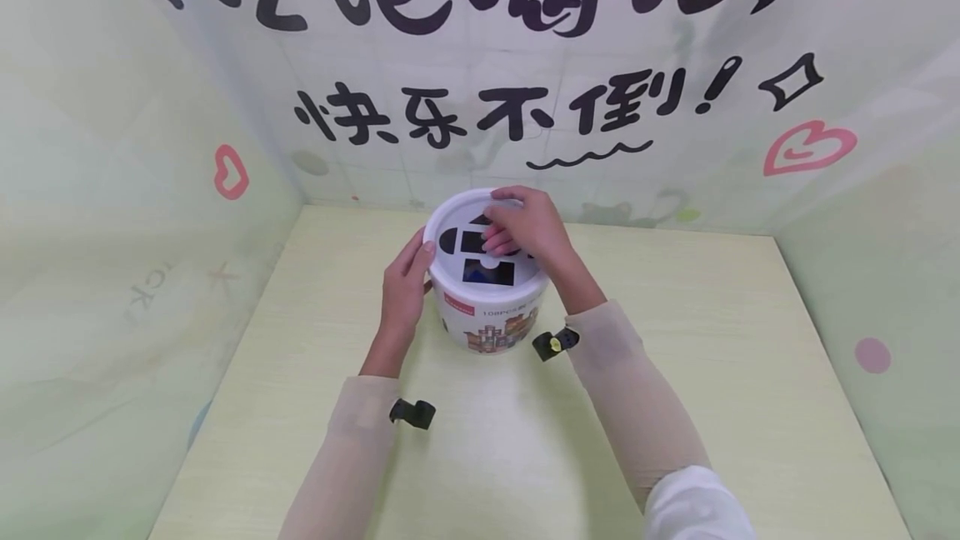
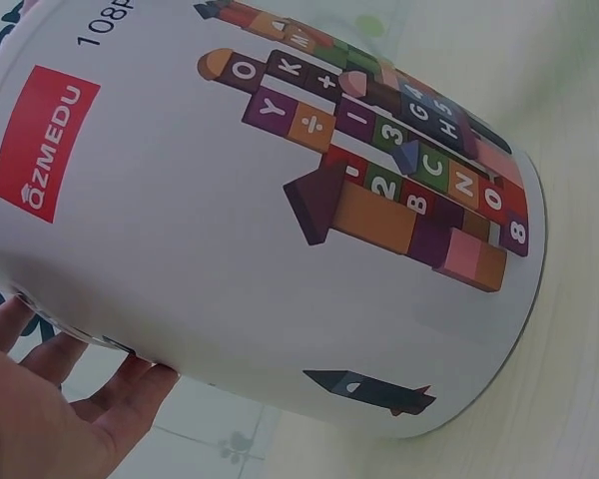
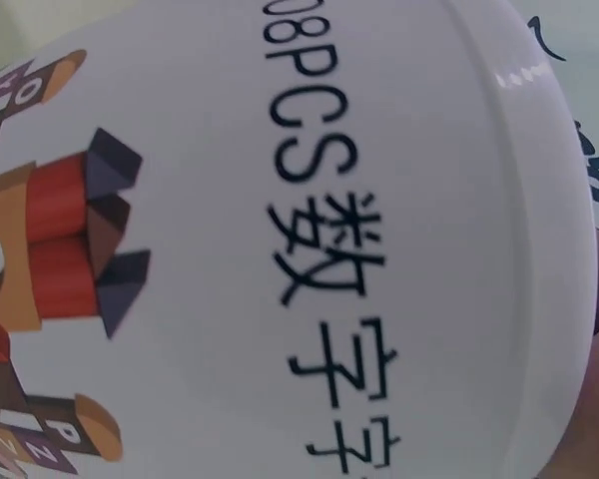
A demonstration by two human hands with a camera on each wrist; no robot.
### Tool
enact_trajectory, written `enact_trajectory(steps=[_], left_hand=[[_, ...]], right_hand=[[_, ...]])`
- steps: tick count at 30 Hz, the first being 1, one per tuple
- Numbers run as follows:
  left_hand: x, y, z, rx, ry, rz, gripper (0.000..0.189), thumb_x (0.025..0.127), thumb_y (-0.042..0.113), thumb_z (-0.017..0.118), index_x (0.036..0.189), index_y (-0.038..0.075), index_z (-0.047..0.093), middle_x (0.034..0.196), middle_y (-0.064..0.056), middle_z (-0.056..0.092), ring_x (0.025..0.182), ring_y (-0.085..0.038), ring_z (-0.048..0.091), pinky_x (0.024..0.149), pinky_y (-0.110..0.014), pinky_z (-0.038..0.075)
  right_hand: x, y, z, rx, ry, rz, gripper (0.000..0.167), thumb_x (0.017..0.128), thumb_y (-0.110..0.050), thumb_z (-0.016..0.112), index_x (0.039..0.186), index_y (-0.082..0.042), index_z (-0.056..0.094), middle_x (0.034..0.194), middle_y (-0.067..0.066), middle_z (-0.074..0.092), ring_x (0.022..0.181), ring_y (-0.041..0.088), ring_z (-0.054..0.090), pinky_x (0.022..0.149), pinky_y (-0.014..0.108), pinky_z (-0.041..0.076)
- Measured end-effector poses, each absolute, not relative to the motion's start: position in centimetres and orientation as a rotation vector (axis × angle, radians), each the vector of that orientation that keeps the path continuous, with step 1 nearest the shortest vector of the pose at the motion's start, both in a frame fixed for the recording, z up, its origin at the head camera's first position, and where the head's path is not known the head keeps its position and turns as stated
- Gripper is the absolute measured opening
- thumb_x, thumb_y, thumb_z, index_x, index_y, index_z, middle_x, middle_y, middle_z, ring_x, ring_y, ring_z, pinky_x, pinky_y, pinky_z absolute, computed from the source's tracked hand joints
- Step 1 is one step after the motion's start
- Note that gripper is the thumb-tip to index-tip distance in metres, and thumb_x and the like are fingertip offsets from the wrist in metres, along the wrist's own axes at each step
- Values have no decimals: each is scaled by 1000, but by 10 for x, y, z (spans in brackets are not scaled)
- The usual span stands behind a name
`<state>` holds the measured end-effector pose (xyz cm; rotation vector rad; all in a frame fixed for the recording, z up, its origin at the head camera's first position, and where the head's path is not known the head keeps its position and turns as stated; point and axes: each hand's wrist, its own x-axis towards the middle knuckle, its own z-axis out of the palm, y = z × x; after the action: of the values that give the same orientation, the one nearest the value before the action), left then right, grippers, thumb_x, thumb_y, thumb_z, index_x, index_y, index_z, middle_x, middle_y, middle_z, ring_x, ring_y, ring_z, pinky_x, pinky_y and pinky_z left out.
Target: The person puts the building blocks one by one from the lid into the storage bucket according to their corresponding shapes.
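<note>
A white round bucket point(image 1: 491, 323) stands upright on the table, printed with colourful building blocks and a red label point(image 2: 46, 143). Its white lid point(image 1: 453, 269) has several dark shaped openings. My left hand point(image 1: 405, 286) holds the bucket's left side near the rim, thumb up by the lid's edge; in the left wrist view its bent fingertips meet the wall. Over the lid's right half lies my right hand point(image 1: 534, 227), fingers curled at the lid and one reaching the far rim. The right wrist view shows mostly the bucket's printed wall point(image 3: 429, 249), with that hand largely hidden behind the rim.
The pale wooden table point(image 1: 712, 373) is bounded by a white back wall point(image 1: 465, 65) with black lettering and by side walls with pink hearts. The bucket is toward the table's back edge. Dark wrist mounts point(image 1: 414, 413) stick out from both beige sleeves.
</note>
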<state>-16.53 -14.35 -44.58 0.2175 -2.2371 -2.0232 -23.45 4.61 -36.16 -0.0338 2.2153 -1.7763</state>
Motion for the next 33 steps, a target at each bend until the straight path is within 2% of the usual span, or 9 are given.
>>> enact_trajectory(steps=[11,22,29,33], left_hand=[[-165,-141,-443,234,-2253,-2001,49,95,55,51,141,36,50,145,8,50,126,-18,53,96,-44,53],[-166,-143,-443,229,-2258,-1983,52,95,58,50,141,34,50,144,7,51,125,-18,54,95,-43,54],[-164,-145,-443,231,-2338,-1862,63,95,64,40,148,30,43,146,3,50,128,-21,50,102,-49,48],[-162,-148,-443,245,-2374,-1811,65,97,64,36,151,28,37,148,0,47,131,-23,48,103,-47,47]], right_hand=[[-239,70,-355,-31,2238,-1847,41,95,-19,63,135,-11,55,83,17,71,66,24,71,65,37,62],[-242,96,-359,42,2182,-1983,40,95,-19,64,133,-9,57,74,12,70,60,18,69,59,31,61],[-239,109,-360,94,2179,-1999,41,95,-21,64,133,-8,56,75,11,70,60,18,69,60,31,61],[-238,118,-364,134,2193,-2003,41,96,-23,63,133,-8,56,76,11,70,61,18,69,62,31,61]])
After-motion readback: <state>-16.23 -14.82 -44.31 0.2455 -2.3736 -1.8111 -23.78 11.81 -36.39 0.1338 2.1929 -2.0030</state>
